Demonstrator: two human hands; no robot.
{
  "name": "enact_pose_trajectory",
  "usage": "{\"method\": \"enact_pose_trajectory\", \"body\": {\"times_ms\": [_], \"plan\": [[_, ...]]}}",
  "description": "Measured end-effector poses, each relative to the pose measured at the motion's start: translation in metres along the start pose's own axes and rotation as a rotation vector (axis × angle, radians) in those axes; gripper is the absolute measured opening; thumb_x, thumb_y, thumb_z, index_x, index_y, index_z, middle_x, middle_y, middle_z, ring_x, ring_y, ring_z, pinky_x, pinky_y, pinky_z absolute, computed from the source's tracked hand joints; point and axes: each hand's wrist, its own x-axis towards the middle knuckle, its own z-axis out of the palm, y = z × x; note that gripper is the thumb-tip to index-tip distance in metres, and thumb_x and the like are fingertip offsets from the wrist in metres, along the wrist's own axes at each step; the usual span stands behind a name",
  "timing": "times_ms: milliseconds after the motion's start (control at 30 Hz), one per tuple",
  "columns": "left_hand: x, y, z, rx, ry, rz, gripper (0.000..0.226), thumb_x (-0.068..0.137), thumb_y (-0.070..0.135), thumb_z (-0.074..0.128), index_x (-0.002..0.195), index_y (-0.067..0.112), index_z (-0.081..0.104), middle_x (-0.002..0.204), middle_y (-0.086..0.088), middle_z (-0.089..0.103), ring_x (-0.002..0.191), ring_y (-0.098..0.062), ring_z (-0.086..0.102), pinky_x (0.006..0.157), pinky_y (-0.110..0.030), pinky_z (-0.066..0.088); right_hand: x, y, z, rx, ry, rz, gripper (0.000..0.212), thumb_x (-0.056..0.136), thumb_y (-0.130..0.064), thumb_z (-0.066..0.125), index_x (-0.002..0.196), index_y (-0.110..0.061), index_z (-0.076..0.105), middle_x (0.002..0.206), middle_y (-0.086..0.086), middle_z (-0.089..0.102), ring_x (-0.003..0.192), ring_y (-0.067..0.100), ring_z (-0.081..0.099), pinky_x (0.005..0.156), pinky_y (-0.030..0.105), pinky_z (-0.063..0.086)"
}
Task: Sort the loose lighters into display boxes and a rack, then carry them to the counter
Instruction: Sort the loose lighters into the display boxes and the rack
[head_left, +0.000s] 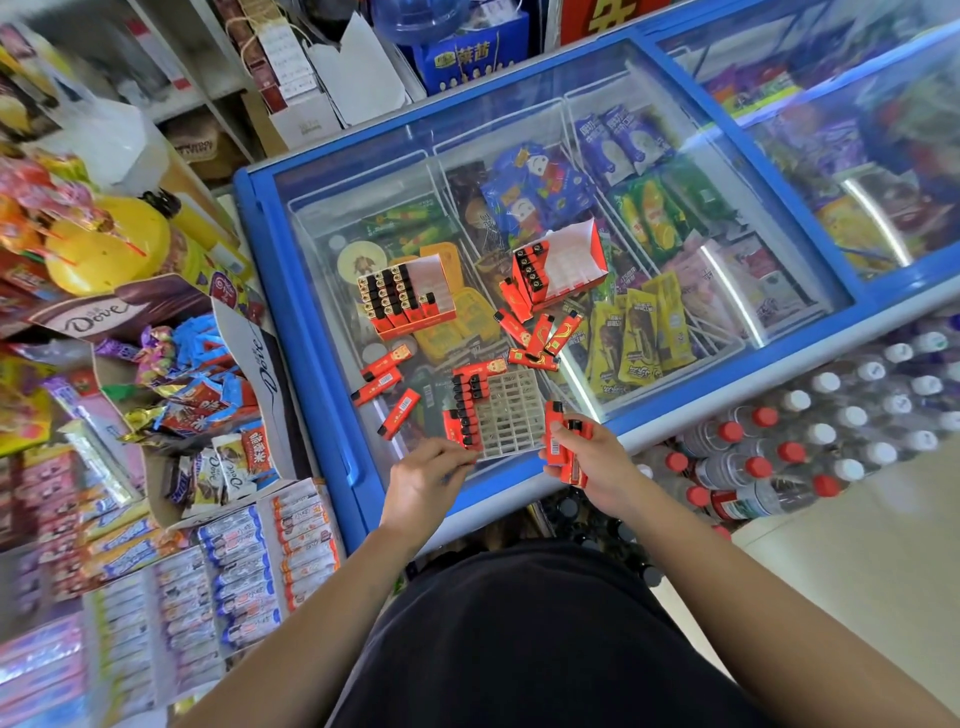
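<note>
The sorting is about halfway done, I'd judge, and nothing has gone to the counter yet. The rack (511, 410) sits on the freezer lid (363, 208) right in front of me. Its two left columns are filled and the other cells are empty.

At eleven o'clock from the rack, the left display box (410, 296) is more than half full, with space at its right end. At one o'clock, the right display box (558, 262) has only a single row at its left end.

Loose lighters lie on the glass in two groups: a few (382, 371) at nine to ten o'clock of the rack, and a scatter (540, 332) at one o'clock, between the rack and the right box.

My right hand (587, 457) grips a bunch of lighters (563, 447) just beside the rack's four o'clock corner. My left hand (431, 467) is at the seven o'clock corner, fingertips against the nearest filled cells. I cannot tell whether it pinches a lighter or only steadies the rack.
</note>
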Motion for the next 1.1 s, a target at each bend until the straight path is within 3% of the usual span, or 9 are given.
{"method": "enact_pose_trajectory", "body": {"times_ms": [100, 267, 500, 800, 933, 1100], "plan": [[0.004, 0.003, 0.002, -0.014, -0.032, 0.002, 0.017, 0.079, 0.0, 0.082, 0.093, 0.01, 0.081, 0.093, 0.001, 0.076, 0.085, -0.012, 0.071, 0.073, -0.032, 0.061, 0.0, 0.0, 0.002, 0.0, 0.004, 0.004, 0.028, 0.096, -0.021, 0.065, 0.121, -0.009, 0.059, 0.1, 0.015, 0.07, 0.084, 0.025, 0.072, 0.07, 0.038, 0.059], [0.006, 0.007, 0.001, -0.074, 0.001, -0.094, 0.016, 0.081, 0.005, 0.082, 0.096, 0.012, 0.08, 0.092, 0.003, 0.069, 0.077, -0.006, 0.065, 0.07, -0.019, 0.057, 0.0, -0.003, 0.005, -0.012, 0.003, 0.001, 0.031, 0.094, -0.022, 0.068, 0.122, -0.01, 0.06, 0.101, 0.017, 0.069, 0.087, 0.027, 0.07, 0.072, 0.039, 0.058], [-0.002, 0.0, -0.005, -0.115, 0.028, -0.236, 0.015, 0.08, 0.016, 0.085, 0.093, 0.014, 0.078, 0.086, 0.009, 0.068, 0.074, -0.003, 0.066, 0.073, -0.017, 0.057, -0.001, -0.005, 0.007, -0.031, -0.006, -0.004, 0.028, 0.094, -0.022, 0.068, 0.118, -0.011, 0.061, 0.1, 0.019, 0.066, 0.085, 0.029, 0.067, 0.072, 0.04, 0.059], [0.003, -0.004, 0.006, -0.021, -0.001, -0.146, 0.01, 0.078, 0.006, 0.085, 0.083, 0.009, 0.077, 0.08, 0.002, 0.067, 0.069, -0.014, 0.064, 0.061, -0.035, 0.059, -0.005, -0.012, 0.011, -0.006, -0.056, 0.006, 0.021, 0.095, -0.01, 0.066, 0.116, -0.008, 0.062, 0.096, 0.018, 0.069, 0.084, 0.029, 0.07, 0.076, 0.044, 0.06], [0.005, -0.007, 0.004, 0.075, -0.04, -0.047, 0.012, 0.076, 0.006, 0.086, 0.083, 0.009, 0.077, 0.077, 0.001, 0.067, 0.066, -0.015, 0.063, 0.054, -0.035, 0.057, -0.006, -0.011, 0.014, -0.049, -0.071, -0.01, 0.018, 0.093, -0.005, 0.066, 0.11, -0.012, 0.065, 0.094, 0.016, 0.07, 0.086, 0.03, 0.069, 0.081, 0.047, 0.059], [0.008, -0.007, 0.007, 0.093, -0.033, -0.029, 0.014, 0.076, 0.007, 0.087, 0.084, 0.013, 0.077, 0.077, 0.003, 0.069, 0.064, -0.014, 0.063, 0.053, -0.033, 0.056, -0.008, -0.011, 0.016, -0.13, -0.063, -0.075, 0.016, 0.091, -0.004, 0.07, 0.105, -0.011, 0.068, 0.086, 0.013, 0.071, 0.078, 0.027, 0.068, 0.072, 0.04, 0.058]]}}
